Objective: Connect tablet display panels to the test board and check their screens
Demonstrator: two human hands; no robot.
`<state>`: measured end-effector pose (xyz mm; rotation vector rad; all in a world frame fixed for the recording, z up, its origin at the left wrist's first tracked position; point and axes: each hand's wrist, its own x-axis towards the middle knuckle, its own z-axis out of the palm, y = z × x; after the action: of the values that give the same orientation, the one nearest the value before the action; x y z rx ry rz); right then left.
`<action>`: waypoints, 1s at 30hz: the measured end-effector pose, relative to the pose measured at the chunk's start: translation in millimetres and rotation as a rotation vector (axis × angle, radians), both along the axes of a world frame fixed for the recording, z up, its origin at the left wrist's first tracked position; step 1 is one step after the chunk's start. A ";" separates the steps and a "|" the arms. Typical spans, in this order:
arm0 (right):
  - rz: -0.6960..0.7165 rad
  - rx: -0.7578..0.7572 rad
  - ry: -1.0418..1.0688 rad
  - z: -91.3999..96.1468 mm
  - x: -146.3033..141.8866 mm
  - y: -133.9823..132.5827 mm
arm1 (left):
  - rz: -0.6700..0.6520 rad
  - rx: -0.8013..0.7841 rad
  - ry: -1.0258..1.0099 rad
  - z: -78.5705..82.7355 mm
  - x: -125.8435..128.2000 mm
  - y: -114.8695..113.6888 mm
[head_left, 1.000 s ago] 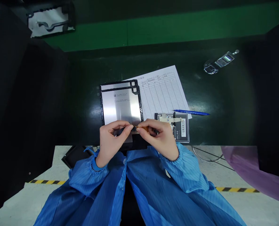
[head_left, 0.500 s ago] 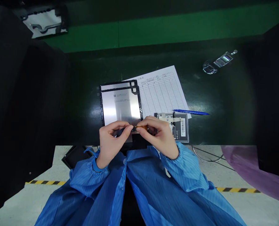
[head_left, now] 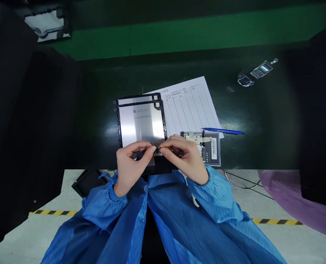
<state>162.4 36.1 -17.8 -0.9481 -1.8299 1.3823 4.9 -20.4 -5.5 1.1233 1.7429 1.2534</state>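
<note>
A silver display panel (head_left: 140, 124) in a black frame lies on the dark green bench in front of me. At its near edge, my left hand (head_left: 129, 167) and my right hand (head_left: 186, 157) meet in pinches. Between their fingertips sits a small orange flex cable (head_left: 163, 148) with a black connector at the panel's edge. Both hands are closed on it. Blue sleeves cover both arms.
A printed table sheet (head_left: 190, 106) lies right of the panel, with a blue pen (head_left: 223, 131) on its corner. A small black board with a barcode label (head_left: 211, 148) lies beside my right hand. A clear tool (head_left: 255, 71) rests far right. A black tray (head_left: 85, 181) pokes out under the bench.
My right hand's fingers have slid slightly left along the orange cable, so less of it shows. The left hand and panel have stayed put.
</note>
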 end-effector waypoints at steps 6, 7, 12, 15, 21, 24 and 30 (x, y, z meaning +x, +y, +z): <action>0.011 -0.016 -0.003 -0.7 -1.8 -0.7 | -0.012 -0.016 0.012 -1.4 1.3 -1.1; 0.006 -0.021 0.001 -0.6 -2.0 -0.9 | -0.012 -0.015 0.011 -1.6 1.8 -1.4; -0.012 -0.023 0.003 -0.8 -2.5 -3.0 | -0.008 -0.012 0.010 -2.1 3.9 -2.6; -0.058 0.015 0.006 -2.5 -5.1 -5.4 | -0.022 -0.012 0.003 -2.9 5.4 -2.4; -0.046 0.063 -0.061 -1.1 -0.3 -7.0 | -0.062 -0.054 -0.049 -8.8 -0.5 -4.6; -0.203 0.150 -0.134 1.3 21.0 -15.1 | 0.008 0.017 -0.104 -11.3 -20.7 -17.1; -0.209 -0.050 -0.374 -16.1 51.3 -58.5 | 0.005 -0.357 0.414 -14.2 -62.1 -53.4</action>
<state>213.7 -22.3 -33.9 -1.4593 -1.8983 1.1851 -57.2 -73.8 -19.7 1.2179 2.1671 0.6975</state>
